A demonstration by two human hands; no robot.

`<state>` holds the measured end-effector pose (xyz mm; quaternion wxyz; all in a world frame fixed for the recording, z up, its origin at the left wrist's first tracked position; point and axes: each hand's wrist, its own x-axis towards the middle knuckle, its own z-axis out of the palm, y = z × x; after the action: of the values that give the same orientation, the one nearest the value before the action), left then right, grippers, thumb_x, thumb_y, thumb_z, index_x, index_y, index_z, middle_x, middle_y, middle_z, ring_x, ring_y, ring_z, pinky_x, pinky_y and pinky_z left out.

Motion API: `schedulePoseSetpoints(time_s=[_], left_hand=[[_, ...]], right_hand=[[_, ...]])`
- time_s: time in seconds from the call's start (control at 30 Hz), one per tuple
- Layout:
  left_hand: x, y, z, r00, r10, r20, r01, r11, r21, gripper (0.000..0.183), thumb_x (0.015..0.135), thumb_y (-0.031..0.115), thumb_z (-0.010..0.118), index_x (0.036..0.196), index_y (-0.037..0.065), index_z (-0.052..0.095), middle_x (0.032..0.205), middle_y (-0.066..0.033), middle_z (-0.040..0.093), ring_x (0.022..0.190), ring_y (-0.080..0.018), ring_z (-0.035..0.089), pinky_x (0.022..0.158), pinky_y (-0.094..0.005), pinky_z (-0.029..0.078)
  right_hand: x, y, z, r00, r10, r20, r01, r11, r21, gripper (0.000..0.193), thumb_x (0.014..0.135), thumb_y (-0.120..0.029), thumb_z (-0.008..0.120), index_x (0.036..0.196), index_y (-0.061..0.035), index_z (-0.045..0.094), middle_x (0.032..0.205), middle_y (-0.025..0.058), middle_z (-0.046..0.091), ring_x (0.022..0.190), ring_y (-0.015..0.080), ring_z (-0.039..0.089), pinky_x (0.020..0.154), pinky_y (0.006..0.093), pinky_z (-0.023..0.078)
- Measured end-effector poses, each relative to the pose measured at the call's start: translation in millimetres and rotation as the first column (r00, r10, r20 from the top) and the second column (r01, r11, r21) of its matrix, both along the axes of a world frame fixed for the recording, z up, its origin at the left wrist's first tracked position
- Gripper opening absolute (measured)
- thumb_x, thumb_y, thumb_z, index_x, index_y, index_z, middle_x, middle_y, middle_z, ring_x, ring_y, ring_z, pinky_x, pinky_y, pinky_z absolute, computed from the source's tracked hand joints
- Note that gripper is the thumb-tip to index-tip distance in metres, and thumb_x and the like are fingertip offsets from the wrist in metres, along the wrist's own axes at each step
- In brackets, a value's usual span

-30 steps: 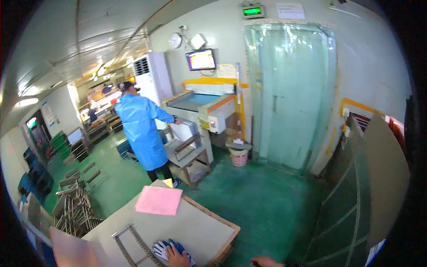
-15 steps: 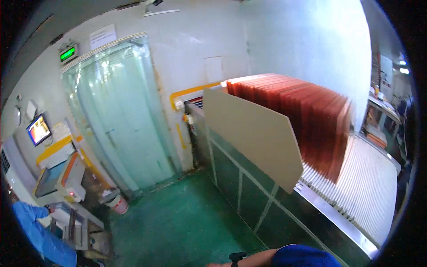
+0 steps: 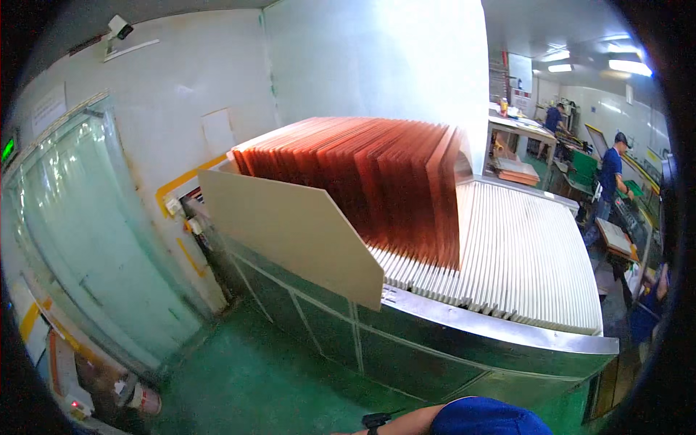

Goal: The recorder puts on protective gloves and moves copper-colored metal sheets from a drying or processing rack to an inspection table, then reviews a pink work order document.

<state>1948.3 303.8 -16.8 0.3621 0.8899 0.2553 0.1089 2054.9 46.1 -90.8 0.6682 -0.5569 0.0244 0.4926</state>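
My right forearm [image 3: 407, 420], in a blue sleeve [image 3: 489, 417] with a black watch [image 3: 374, 420] at the wrist, reaches leftward along the lower edge. Only a sliver of my right hand [image 3: 355, 433] shows past the watch; its fingers are cut off, so whether it holds anything is hidden. My left hand is out of the picture. Ahead of the arm stands a long metal-sided rack [image 3: 500, 330] with rows of white slats [image 3: 518, 250]. Many thin reddish-brown panels [image 3: 348, 167] stand upright and close together in it. A flat beige board [image 3: 290, 235] covers part of its near side.
Green floor [image 3: 254, 362] runs between the rack and a doorway with a clear strip curtain [image 3: 101, 232]. A bucket [image 3: 146, 399] stands at lower left. On the far right are a work table [image 3: 518, 125], stacked panels [image 3: 517, 171] and a person in dark blue [image 3: 610, 174].
The view has swung to the right, so the rack and panels sit further left and more of the workshop shows. My right forearm stays low along the bottom edge.
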Motion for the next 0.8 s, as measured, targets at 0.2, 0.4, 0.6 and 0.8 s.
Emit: schedulePoseSetpoints(time_s=[0.2,0.4,0.6,0.8], left_hand=[[69.1,-47.0,24.7,0.994,-0.085,-0.075,0.081,0.996,-0.048,0.049,0.094,0.029,0.057,0.128,-0.005,0.050,0.118,-0.0259,0.059,0.104,-0.0348,0.058,0.094,-0.0413,0.044],[136.7,-42.8,-62.8,0.965,-0.259,0.036,0.261,0.959,-0.107,0.045,0.094,0.025,0.058,0.127,-0.004,0.052,0.116,-0.0246,0.060,0.103,-0.0326,0.059,0.091,-0.0392,0.046],[197.2,-93.1,-9.8,0.872,-0.476,-0.118,0.467,0.879,-0.097,0.041,0.093,0.028,0.060,0.120,-0.004,0.057,0.111,-0.0226,0.063,0.100,-0.0331,0.060,0.088,-0.0401,0.047],[287.8,-71.5,-48.0,0.725,-0.683,-0.089,0.673,0.730,-0.123,0.042,0.093,0.032,0.059,0.119,-0.001,0.059,0.109,-0.0212,0.064,0.098,-0.0316,0.061,0.087,-0.0395,0.047]], right_hand=[[37.3,-27.4,-32.1,0.952,-0.090,0.293,0.071,0.995,0.076,0.027,0.086,-0.022,0.052,0.061,-0.0113,0.053,0.055,0.0056,0.051,0.050,0.0204,0.046,0.052,0.0389,0.037],[87.2,-49.9,-32.9,0.946,-0.124,0.299,0.091,0.988,0.122,0.030,0.087,-0.024,0.051,0.059,-0.0121,0.053,0.054,0.0043,0.050,0.049,0.0193,0.045,0.051,0.0384,0.036],[116.1,-69.7,-41.6,0.904,-0.271,0.330,0.232,0.961,0.153,0.033,0.089,-0.025,0.050,0.058,-0.0129,0.052,0.053,0.0030,0.049,0.047,0.0181,0.043,0.050,0.0379,0.036],[142.1,-75.1,-5.1,0.872,-0.469,-0.141,0.490,0.847,0.208,0.035,0.088,-0.027,0.052,0.056,-0.0131,0.051,0.051,0.0026,0.046,0.047,0.0181,0.044,0.049,0.0375,0.035]])
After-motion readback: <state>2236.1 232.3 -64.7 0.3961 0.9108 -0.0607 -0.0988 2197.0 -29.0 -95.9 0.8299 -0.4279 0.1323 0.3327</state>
